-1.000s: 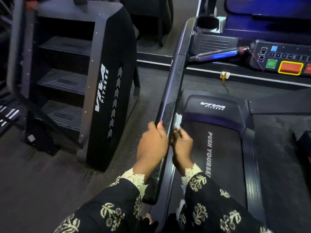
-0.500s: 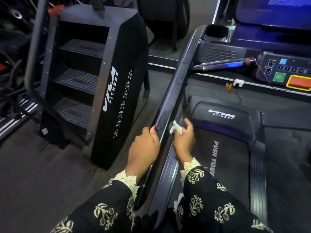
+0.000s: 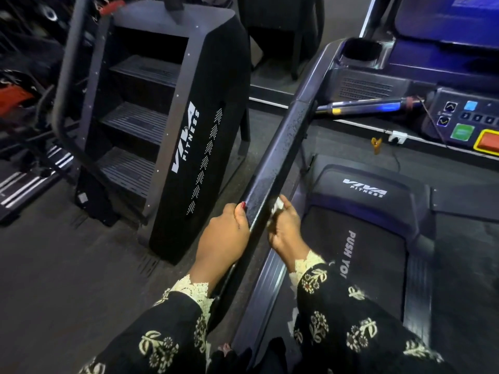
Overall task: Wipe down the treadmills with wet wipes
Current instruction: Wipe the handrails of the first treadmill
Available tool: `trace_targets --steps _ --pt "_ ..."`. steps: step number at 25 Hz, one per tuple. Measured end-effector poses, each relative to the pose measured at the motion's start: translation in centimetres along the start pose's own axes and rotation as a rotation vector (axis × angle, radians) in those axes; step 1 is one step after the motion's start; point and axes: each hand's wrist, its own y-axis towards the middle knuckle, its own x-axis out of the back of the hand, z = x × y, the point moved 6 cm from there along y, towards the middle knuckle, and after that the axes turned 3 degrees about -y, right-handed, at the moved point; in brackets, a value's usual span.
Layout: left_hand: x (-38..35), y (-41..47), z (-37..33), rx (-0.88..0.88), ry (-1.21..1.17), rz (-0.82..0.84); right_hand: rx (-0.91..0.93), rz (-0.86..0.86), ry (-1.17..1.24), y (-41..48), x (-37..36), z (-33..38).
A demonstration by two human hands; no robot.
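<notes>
Handrail (image 3: 278, 157) of the treadmill (image 3: 372, 252), shown as a long dark bar whose axis runs from the near lower edge of the view up and away toward the console (image 3: 459, 122). The rail is flanked by both hands at its near stretch. The left hand (image 3: 225, 236) is curled round the outer edge, with the thumb laid on the top face. The right hand (image 3: 286, 230) is set against the inner face, and the wet wipe (image 3: 277, 205) is pinched in its fingers and pressed to the rail. Most of the bar is seen to lie ahead of the hands, toward the console. A stroke along that axis, away from the body and led by the right hand, is judged to be called for.
</notes>
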Motion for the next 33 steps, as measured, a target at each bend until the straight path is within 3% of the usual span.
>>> trace_targets --steps 2,4,9,11,13,14,17,18,19,21,24,29,31,33 --pt "-0.1 0.0 0.0 0.016 0.014 -0.002 -0.051 0.041 -0.112 -1.2 0.7 -1.7" --pt "-0.1 0.0 -0.1 0.038 0.030 -0.008 -0.047 -0.022 -0.148 -0.7 0.3 -0.8" --pt "-0.2 -0.3 -0.7 0.085 0.071 -0.070 0.481 -0.326 -0.562 -2.5 -2.3 7.8" --pt "-0.2 -0.1 -1.0 0.083 0.084 -0.093 0.740 -0.282 -0.609 -5.5 -2.7 7.6" --pt "-0.2 0.2 -1.2 0.074 0.093 -0.110 0.860 -0.227 -0.621 -6.8 -1.8 5.0" --pt "-0.2 0.2 -1.3 0.066 0.094 -0.117 0.829 -0.236 -0.659 -6.4 -1.3 4.2" --pt "-0.2 0.4 -1.4 0.045 0.085 -0.129 0.471 -0.298 -0.704 -2.7 -1.5 5.4" --pt "-0.2 0.4 -1.4 0.042 0.081 -0.130 0.429 -0.306 -0.692 -2.0 -1.9 6.8" --pt "-0.2 0.4 -1.4 0.042 0.078 -0.129 0.472 -0.298 -0.692 -2.0 -2.5 8.1" --pt "-0.2 0.5 -1.4 0.048 0.072 -0.127 0.736 -0.203 -0.720 -4.3 -3.6 9.1" --pt "-0.2 0.6 -1.4 0.056 0.063 -0.124 1.052 -0.073 -0.780 -7.7 -2.4 5.2" --pt "-0.3 0.7 -1.3 0.036 0.050 -0.117 0.893 -0.159 -0.841 -4.4 -3.3 7.7" --pt "-0.3 0.7 -1.3 0.040 0.043 -0.112 1.067 -0.029 -0.957 -5.7 -4.0 7.8" --pt "-0.2 0.7 -1.3 0.048 0.040 -0.108 1.381 0.281 -1.134 -8.0 -3.7 6.1"
